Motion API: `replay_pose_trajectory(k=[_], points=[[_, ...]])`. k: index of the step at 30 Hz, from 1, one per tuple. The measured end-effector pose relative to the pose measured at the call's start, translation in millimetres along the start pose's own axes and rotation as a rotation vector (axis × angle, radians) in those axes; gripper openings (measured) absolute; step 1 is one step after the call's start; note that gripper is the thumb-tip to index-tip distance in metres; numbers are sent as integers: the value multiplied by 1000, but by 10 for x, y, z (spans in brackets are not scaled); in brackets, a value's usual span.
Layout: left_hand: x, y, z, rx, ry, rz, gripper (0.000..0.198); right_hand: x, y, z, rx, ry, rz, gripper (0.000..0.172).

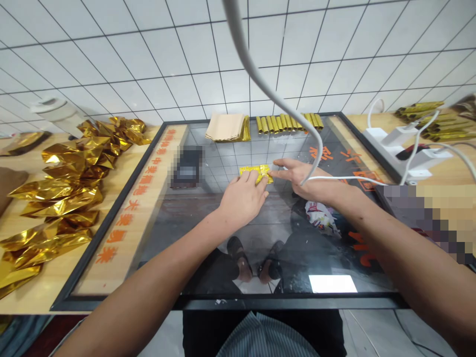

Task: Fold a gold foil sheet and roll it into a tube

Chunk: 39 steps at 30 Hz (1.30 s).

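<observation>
A small flat piece of gold foil paper (pixel 266 170) lies on the dark glass tabletop (pixel 211 218), in front of me. My left hand (pixel 243 196) rests over its left and middle part, fingertips bent down and holding it against the glass. At the paper's right end is my right hand (pixel 299 176), its index finger stretched to the edge and its thumb apart from it. The right hand's other fingers are partly hidden. Beyond the hands stands a stack of tan-backed paper sheets (pixel 225 127), and beside it a row of rolled gold paper tubes (pixel 275 124).
Folded gold foil shapes (pixel 67 183) are heaped at the left. A white power strip (pixel 388 148) with plugs sits at the right, near more gold tubes (pixel 435 124). A white cable (pixel 256 74) hangs down across the right hand. A white bottle (pixel 55 114) stands back left.
</observation>
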State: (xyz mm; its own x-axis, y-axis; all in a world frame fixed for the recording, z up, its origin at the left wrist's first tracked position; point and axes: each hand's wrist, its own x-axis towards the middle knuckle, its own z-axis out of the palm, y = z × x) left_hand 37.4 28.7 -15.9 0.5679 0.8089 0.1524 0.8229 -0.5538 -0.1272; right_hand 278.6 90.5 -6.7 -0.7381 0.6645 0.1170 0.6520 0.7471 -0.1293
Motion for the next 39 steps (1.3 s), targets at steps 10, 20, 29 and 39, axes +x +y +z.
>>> replay_pose_trajectory(k=[10, 20, 29, 39], points=[[-8, -8, 32, 15, 21, 11, 44, -49, -30, -136, -60, -55, -46, 62], [-3, -9, 13, 3, -2, 4, 46, -77, -55, -205, -38, -76, -49, 57], [-2, -13, 21, 14, -6, 5, 49, -61, -170, -231, -49, -72, 5, 52], [-2, -6, 30, -3, 14, 2, 49, 1, -174, -66, -90, 22, 23, 58]])
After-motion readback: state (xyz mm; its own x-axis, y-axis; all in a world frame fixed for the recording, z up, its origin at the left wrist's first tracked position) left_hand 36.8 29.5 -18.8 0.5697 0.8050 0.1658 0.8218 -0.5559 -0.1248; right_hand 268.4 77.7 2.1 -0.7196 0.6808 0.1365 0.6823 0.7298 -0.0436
